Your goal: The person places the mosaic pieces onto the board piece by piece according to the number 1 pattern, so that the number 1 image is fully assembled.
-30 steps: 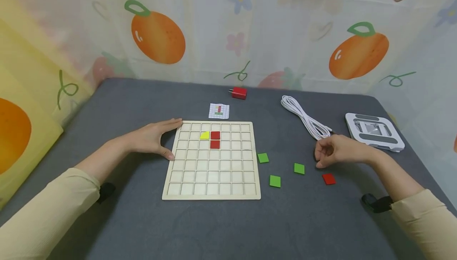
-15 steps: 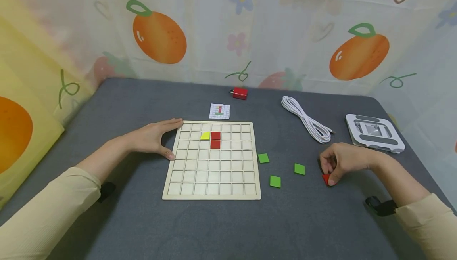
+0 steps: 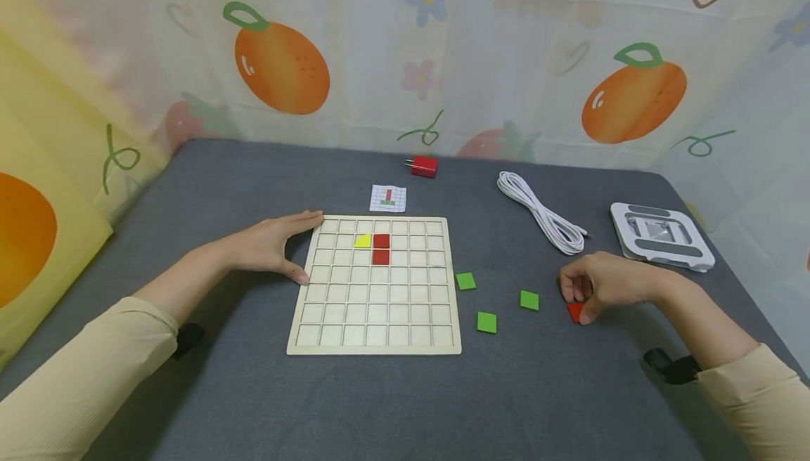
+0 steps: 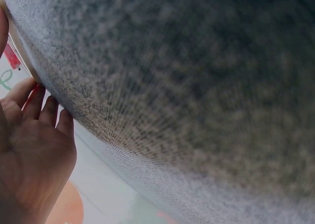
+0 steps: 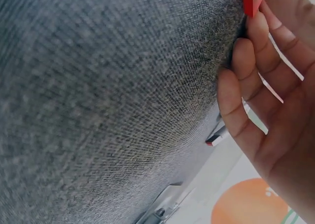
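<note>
The loose red tile (image 3: 574, 312) at your right is small, flat, square-cornered and plain red, partly covered by your fingers. It is at the grey table (image 3: 392, 405), to the right of the nearest green tile (image 3: 529, 300) and well apart from the board (image 3: 377, 294); you cannot tell whether it is lifted. The board is pale wood, divided into square cells by thin raised lines. Near its far edge, a yellow piece (image 3: 363, 241) with one slanted side sits just left of two red squares (image 3: 381, 249), one above the other.

Your right hand (image 3: 610, 280) reaches in from the right, knuckles up, pinching the loose red tile between thumb and forefinger. In the right wrist view the other fingers bend slightly, their tips close to the cloth-like surface.

Your left hand (image 3: 266, 244) rests against the board's left side, fingers extended towards its far corner, thumb spread lower along the edge, gripping nothing.
</note>
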{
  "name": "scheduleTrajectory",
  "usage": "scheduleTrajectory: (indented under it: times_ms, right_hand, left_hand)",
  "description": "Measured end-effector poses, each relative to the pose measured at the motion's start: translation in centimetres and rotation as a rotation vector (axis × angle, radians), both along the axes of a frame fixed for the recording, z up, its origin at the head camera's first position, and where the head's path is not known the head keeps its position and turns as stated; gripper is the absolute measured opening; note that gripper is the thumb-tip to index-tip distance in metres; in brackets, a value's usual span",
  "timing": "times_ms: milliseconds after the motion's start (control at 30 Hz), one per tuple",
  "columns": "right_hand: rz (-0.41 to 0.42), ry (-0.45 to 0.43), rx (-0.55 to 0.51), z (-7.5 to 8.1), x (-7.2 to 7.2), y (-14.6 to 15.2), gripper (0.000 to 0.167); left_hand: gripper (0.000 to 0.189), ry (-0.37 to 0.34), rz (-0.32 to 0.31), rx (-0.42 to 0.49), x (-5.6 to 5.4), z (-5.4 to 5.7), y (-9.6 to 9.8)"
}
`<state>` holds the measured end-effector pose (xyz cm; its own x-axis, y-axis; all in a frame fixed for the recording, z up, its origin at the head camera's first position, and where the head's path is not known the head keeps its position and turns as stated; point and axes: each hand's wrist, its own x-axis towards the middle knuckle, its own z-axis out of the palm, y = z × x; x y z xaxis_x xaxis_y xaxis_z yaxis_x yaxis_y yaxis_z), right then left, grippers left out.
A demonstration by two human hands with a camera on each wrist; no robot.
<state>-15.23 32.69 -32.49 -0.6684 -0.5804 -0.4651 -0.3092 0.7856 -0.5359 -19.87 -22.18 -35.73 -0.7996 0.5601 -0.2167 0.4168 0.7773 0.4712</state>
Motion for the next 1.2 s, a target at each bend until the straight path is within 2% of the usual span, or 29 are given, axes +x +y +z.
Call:
scheduleTrajectory:
  times_ms: [300, 600, 867, 1200]
  right_hand:
    - [-0.051, 0.14, 0.002, -0.4, -0.4, -0.2, 0.028]
    - [-0.124, 0.205, 0.025, -0.3, -1.0, -1.0, 0.028]
    - [-0.093, 0.234, -0.016, 0.0, -1.3, -1.5, 0.017]
    - [-0.085, 0.406, -0.045, 0.4, -1.3, -3.1, 0.016]
  left_hand:
    - [0.119, 0.002, -0.003, 0.001, 0.1, 0.0, 0.0]
    - [0.118, 0.004, -0.006, -0.006, 0.1, 0.2, 0.1]
    - [0.118, 0.009, -0.006, -0.005, 0.1, 0.1, 0.0]
    - [0.118, 0.017, -0.003, -0.01, 0.1, -0.1, -0.1]
